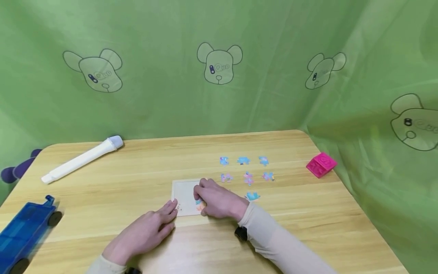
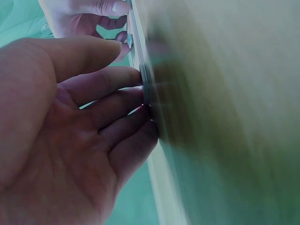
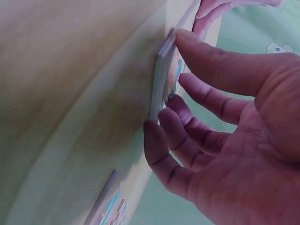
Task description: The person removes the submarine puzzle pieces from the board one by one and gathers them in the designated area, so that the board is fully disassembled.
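A pale square puzzle tray [image 1: 184, 190] lies on the wooden table. At its lower right corner my right hand [image 1: 220, 199] holds a small orange and blue jigsaw piece [image 1: 200, 207] with curled fingers. In the right wrist view, thumb and fingertips surround this piece [image 3: 174, 75] close against the tray's surface. My left hand [image 1: 148, 230] rests its outstretched fingertips on the tray's left edge, near small printed marks in the lower left corner. Beyond the right hand lie several loose jigsaw pieces [image 1: 243, 160] in rows; another blue piece [image 1: 253, 196] is partly hidden behind the right wrist.
On the left are a white microphone-shaped stick [image 1: 82, 160] and a blue toy vehicle [image 1: 25, 228] with black wheels. A pink block [image 1: 321, 164] sits by the right table edge. Something purple [image 1: 24, 169] shows past the left edge. Green curtains [image 1: 164, 106] hang behind.
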`<state>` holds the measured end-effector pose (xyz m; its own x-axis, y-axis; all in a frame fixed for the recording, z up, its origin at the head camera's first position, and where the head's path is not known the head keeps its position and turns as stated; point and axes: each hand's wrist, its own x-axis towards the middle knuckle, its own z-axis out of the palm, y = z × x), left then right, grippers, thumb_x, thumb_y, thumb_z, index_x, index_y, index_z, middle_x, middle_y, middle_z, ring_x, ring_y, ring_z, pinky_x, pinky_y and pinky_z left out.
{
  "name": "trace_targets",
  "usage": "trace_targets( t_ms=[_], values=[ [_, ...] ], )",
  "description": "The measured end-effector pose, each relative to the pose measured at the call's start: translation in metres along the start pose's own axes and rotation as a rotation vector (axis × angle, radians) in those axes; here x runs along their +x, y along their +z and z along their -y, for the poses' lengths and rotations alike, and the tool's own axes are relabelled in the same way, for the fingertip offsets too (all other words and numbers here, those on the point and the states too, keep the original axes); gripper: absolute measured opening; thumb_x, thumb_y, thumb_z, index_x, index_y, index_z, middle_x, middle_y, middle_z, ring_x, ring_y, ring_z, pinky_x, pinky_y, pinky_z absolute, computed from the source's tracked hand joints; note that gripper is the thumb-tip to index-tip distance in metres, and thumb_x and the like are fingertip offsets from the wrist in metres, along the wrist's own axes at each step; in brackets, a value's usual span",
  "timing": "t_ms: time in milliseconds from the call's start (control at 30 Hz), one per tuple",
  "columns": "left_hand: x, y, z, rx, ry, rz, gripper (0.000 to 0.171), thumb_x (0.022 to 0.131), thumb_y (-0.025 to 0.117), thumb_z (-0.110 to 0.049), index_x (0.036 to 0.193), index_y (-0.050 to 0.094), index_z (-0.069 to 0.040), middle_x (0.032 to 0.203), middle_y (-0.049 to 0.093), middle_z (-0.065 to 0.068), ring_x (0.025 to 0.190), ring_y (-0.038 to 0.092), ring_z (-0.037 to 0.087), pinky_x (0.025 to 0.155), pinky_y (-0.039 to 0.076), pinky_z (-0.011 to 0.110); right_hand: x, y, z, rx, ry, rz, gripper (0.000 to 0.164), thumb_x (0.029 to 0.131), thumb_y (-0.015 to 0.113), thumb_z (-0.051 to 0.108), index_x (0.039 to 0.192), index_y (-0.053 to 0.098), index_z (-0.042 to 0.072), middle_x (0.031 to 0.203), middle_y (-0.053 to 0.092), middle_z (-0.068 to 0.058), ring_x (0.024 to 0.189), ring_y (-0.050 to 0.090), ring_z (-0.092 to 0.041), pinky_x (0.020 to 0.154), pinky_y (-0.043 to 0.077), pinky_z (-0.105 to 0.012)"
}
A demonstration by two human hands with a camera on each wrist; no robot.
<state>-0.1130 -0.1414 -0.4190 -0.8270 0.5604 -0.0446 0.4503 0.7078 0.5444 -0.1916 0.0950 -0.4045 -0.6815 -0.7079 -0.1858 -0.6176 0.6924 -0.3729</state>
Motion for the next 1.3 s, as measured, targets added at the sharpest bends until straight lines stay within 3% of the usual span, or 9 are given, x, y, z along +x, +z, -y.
trace_targets(
  t_ms=[333,567,867,1133,1300],
  values=[
    [0.000,0.003,0.000,-0.002,-0.006,-0.007,0.043,0.100,0.058,-0.019,0.136,0.054,0.005,0.151,0.038,0.016,0.136,0.038,0.031,0.106,0.037,0.048,-0.001,0.002,0.003,-0.027,0.011,-0.012,0.034,0.079,0.080,0.009,0.107,0.060,0.014,0.100,0.045,0.005,0.091,0.045,-0.013,0.078,0.046,-0.024],
    [-0.001,0.002,-0.002,0.001,-0.004,-0.009,0.043,0.100,0.058,-0.017,0.136,0.054,0.006,0.151,0.038,0.016,0.136,0.038,0.031,0.106,0.038,0.048,-0.002,0.001,0.004,-0.005,-0.040,-0.081,0.018,0.087,0.069,0.001,0.095,0.059,0.014,0.092,0.046,0.005,0.082,0.047,-0.012,0.071,0.045,-0.022],
    [0.000,0.001,-0.003,-0.004,-0.002,-0.003,0.043,0.100,0.058,-0.016,0.135,0.053,0.008,0.150,0.037,0.019,0.136,0.038,0.033,0.107,0.036,0.049,-0.007,-0.012,0.002,0.160,-0.055,-0.129,0.015,0.094,0.060,-0.003,0.093,0.062,0.012,0.087,0.057,0.004,0.078,0.052,-0.011,0.069,0.047,-0.023],
    [0.000,0.001,-0.002,-0.010,0.007,-0.005,0.044,0.100,0.058,-0.016,0.136,0.052,0.008,0.151,0.037,0.019,0.136,0.038,0.033,0.107,0.035,0.049,-0.037,-0.034,-0.027,0.283,-0.048,-0.186,0.013,0.093,0.062,-0.002,0.099,0.066,0.009,0.094,0.062,0.003,0.086,0.057,-0.011,0.079,0.051,-0.029],
    [-0.001,0.000,-0.004,-0.006,0.013,-0.005,0.044,0.100,0.058,-0.016,0.136,0.052,0.009,0.150,0.037,0.020,0.136,0.038,0.033,0.107,0.035,0.049,-0.064,-0.046,-0.058,0.327,0.017,-0.224,0.013,0.092,0.063,-0.002,0.099,0.069,0.007,0.095,0.064,0.000,0.087,0.059,-0.013,0.078,0.053,-0.031]
  ],
)
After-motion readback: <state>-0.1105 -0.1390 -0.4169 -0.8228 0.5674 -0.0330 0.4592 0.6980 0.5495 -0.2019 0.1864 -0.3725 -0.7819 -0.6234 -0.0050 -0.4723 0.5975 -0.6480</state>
